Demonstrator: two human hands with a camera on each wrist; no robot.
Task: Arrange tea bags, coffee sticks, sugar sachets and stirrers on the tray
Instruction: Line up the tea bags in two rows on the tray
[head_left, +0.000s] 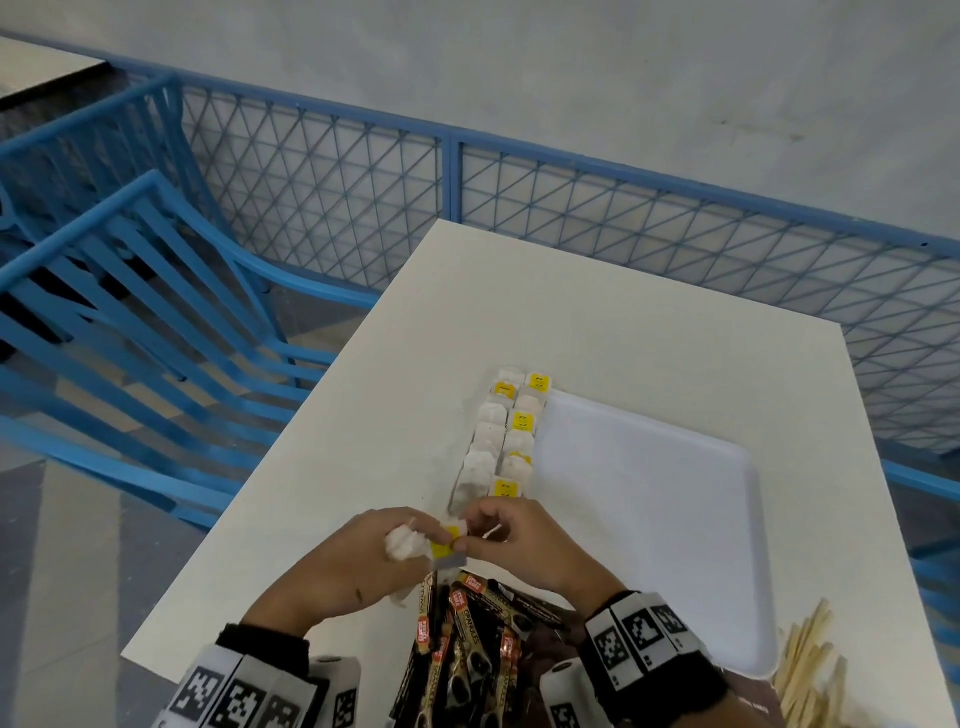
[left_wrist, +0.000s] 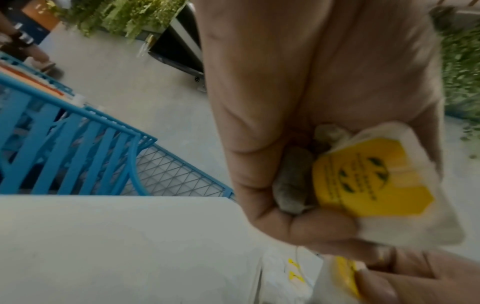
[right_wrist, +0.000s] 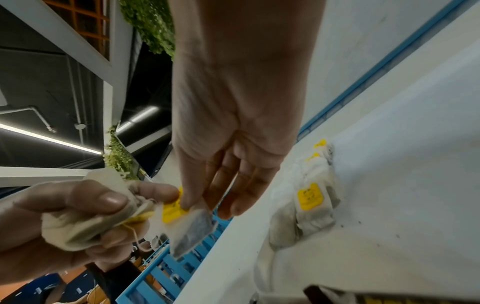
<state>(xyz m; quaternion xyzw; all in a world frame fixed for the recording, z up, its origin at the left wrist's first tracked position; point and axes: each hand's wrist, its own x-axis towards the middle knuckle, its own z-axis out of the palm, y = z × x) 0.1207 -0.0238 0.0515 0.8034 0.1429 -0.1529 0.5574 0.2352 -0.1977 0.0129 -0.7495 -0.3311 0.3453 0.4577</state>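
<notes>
My left hand (head_left: 402, 538) grips a crumpled bunch of white tea bags (head_left: 404, 544) above the table's near part; the left wrist view shows a yellow tag (left_wrist: 363, 181) in the palm. My right hand (head_left: 475, 530) pinches the yellow tag (right_wrist: 173, 211) of one tea bag (right_wrist: 193, 232), which hangs between the two hands. More tea bags (head_left: 511, 431) lie in two columns along the left edge of the white tray (head_left: 649, 493). Black and gold coffee sticks (head_left: 462, 649) lie in a heap under my wrists. Wooden stirrers (head_left: 810, 670) lie at the near right.
The white table (head_left: 597, 322) ends close on the left and at the back. A blue chair (head_left: 156, 291) stands to the left, and a blue mesh fence (head_left: 571, 208) runs behind. The tray's inner surface is bare.
</notes>
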